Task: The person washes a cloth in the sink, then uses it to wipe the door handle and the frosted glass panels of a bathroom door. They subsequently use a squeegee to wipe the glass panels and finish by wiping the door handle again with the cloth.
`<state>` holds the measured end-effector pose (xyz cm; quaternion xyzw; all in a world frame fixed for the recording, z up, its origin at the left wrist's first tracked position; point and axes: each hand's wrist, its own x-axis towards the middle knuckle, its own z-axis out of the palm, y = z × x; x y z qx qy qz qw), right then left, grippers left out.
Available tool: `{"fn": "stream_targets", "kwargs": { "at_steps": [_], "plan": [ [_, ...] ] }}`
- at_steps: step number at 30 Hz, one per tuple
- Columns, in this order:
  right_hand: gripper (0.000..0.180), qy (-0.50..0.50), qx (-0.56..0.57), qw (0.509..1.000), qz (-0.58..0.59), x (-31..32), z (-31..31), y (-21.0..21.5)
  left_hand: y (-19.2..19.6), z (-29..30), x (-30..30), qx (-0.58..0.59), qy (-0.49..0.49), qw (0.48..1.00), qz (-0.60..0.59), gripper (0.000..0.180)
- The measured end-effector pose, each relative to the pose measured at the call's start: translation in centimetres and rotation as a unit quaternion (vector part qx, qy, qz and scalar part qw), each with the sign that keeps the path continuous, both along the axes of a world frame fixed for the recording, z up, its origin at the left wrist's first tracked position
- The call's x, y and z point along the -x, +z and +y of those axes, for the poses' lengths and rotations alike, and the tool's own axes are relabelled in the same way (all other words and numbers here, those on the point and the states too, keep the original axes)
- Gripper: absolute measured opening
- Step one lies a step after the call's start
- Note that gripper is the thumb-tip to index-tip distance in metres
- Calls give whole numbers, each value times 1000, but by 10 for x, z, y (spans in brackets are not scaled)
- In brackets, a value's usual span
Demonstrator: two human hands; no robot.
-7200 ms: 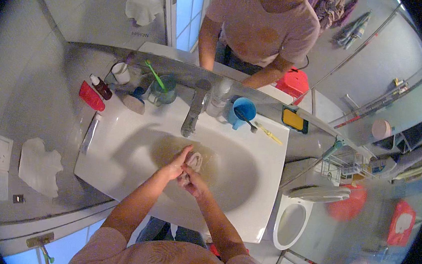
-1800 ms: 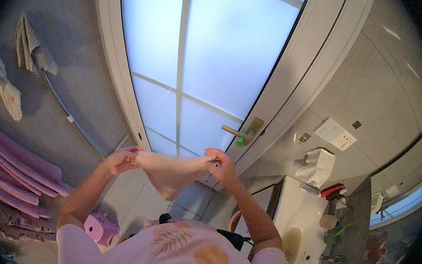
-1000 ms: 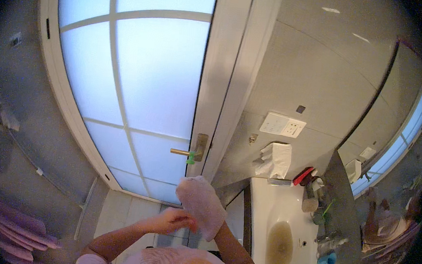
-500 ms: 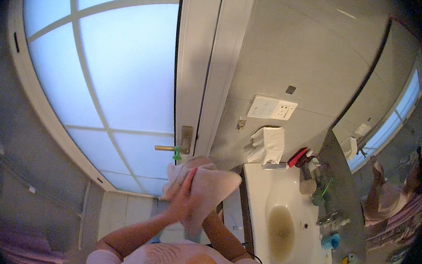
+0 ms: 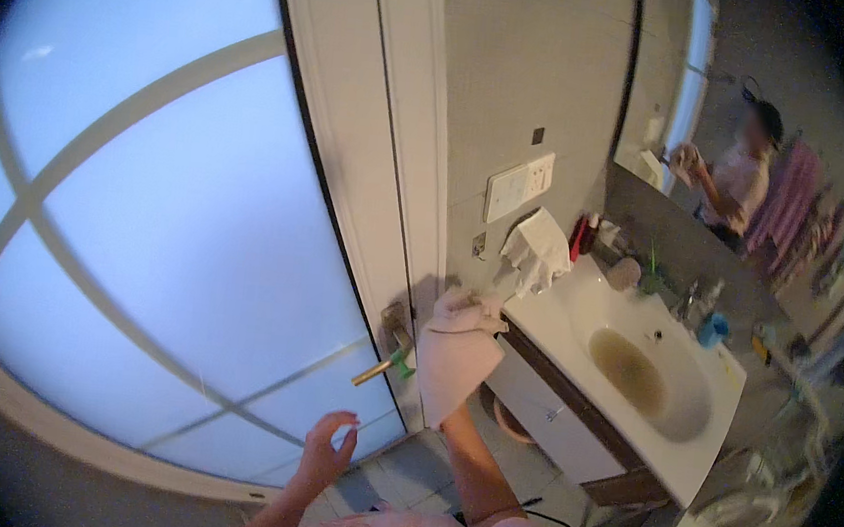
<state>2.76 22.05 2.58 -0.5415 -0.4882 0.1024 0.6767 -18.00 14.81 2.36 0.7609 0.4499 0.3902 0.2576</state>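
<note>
Right hand [image 5: 465, 312] clamped on pale pink cloth towel [image 5: 454, 362], raised beside brass door handle [image 5: 383, 361]. Left hand [image 5: 326, 446] free, fingers apart, below handle.

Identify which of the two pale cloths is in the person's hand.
The pinkish cloth raised by the right hand near the door handle; the white cloth hangs on the wall.

Door handle [image 5: 380, 364] juts between both hands; sink [image 5: 634, 367] crowds right.

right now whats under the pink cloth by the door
The pink cloth drapes over the right hand, hiding it; only the forearm shows below. The brass door handle pokes out beside it. The left hand hangs empty.
</note>
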Motion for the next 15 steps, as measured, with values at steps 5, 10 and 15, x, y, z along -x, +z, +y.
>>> {"fn": "stream_targets", "kwargs": {
  "at_steps": [5,10,15],
  "plan": [
    [7,-131,-25,987,-88,63,44,64,-21,1,52,84,-121,989,13,13],
    [8,-147,187,913,-331,109,80,129,-34,5,99,133,-106,985,7,12],
    [25,-281,-7,821,-497,99,97,266,-36,1,125,258,-75,963,-17,13]
  ]
}}
